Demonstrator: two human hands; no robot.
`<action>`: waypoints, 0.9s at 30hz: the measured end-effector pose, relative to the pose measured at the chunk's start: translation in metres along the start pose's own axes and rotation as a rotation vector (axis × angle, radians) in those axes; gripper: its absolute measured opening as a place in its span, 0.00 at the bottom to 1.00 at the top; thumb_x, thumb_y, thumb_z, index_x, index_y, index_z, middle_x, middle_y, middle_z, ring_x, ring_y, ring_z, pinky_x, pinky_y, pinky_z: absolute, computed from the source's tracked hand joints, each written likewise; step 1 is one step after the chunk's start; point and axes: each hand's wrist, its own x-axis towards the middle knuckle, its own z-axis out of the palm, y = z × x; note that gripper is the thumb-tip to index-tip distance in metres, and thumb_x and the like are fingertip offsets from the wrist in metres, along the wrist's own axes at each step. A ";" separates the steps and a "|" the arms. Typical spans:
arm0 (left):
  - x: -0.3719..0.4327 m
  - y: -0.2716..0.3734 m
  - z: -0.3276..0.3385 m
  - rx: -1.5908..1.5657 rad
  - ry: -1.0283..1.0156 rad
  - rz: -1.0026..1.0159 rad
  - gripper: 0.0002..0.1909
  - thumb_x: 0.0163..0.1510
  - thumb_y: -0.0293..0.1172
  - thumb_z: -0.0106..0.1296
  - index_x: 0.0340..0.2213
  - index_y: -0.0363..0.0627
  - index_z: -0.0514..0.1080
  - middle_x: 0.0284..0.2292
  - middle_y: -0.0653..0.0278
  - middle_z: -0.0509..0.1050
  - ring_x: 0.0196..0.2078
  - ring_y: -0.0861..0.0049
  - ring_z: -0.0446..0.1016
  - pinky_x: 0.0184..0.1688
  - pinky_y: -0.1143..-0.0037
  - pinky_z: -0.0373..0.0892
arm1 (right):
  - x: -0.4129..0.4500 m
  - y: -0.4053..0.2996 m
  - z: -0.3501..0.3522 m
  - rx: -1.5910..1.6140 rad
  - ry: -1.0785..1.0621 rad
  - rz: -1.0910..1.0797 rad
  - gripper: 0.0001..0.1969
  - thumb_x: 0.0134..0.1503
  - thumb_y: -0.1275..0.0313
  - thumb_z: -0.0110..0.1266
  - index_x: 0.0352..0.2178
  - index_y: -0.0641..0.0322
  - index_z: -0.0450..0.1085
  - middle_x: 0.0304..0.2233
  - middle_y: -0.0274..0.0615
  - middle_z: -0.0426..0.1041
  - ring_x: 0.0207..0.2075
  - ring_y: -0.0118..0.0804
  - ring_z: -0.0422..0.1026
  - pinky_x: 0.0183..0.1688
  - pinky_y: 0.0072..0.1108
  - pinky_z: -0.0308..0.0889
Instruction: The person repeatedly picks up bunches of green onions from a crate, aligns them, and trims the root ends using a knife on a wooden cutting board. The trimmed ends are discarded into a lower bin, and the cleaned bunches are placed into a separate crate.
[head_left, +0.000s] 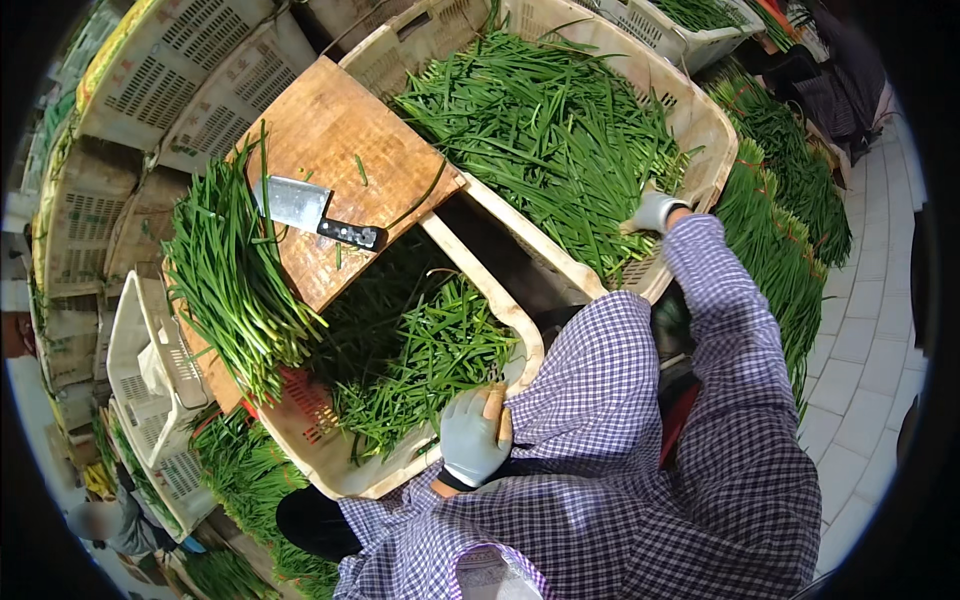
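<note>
My gloved left hand (475, 435) rests on the near rim of a plastic crate (352, 484) that holds cut green stalks (435, 360), its fingers partly curled. Whether it grips the rim cannot be told. My gloved right hand (654, 212) reaches into the farther crate (716, 157) and touches the long green leafy stalks (555, 135), probably garlic chives; its fingertips are partly hidden among them. On a wooden cutting board (360, 127) laid over the nearer crate lies a cleaver (300, 206) with a black handle. A pile of green stalks (232, 277) lies at the board's left side.
Stacked plastic crates (187, 82) stand at the upper left, with a smaller crate (131, 315) below. Tied bundles of green stalks (772, 262) lie on the right, beside a tiled floor (855, 330). Another person (847, 67) is at the upper right, a further person (124, 517) at the lower left.
</note>
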 end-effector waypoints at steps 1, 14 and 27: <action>0.002 -0.001 0.001 0.003 0.005 0.009 0.19 0.48 0.28 0.50 0.43 0.36 0.70 0.37 0.53 0.74 0.40 0.58 0.73 0.44 0.64 0.68 | 0.000 0.008 -0.007 -0.073 0.002 -0.082 0.46 0.43 0.49 0.66 0.57 0.70 0.59 0.50 0.58 0.70 0.50 0.48 0.71 0.54 0.27 0.65; -0.001 0.003 0.001 -0.043 0.069 -0.018 0.18 0.47 0.27 0.51 0.42 0.38 0.71 0.36 0.53 0.74 0.38 0.56 0.72 0.42 0.63 0.68 | -0.009 -0.031 0.022 0.068 0.005 -0.067 0.50 0.42 0.63 0.69 0.60 0.72 0.48 0.55 0.60 0.65 0.55 0.51 0.67 0.58 0.32 0.62; 0.164 0.049 0.019 -1.670 -0.195 -0.338 0.34 0.61 0.39 0.42 0.60 0.31 0.45 0.60 0.49 0.52 0.61 0.61 0.56 0.61 0.65 0.58 | -0.091 -0.002 -0.045 -0.264 0.146 -0.126 0.31 0.40 0.67 0.65 0.48 0.60 0.68 0.42 0.55 0.75 0.44 0.54 0.74 0.46 0.32 0.70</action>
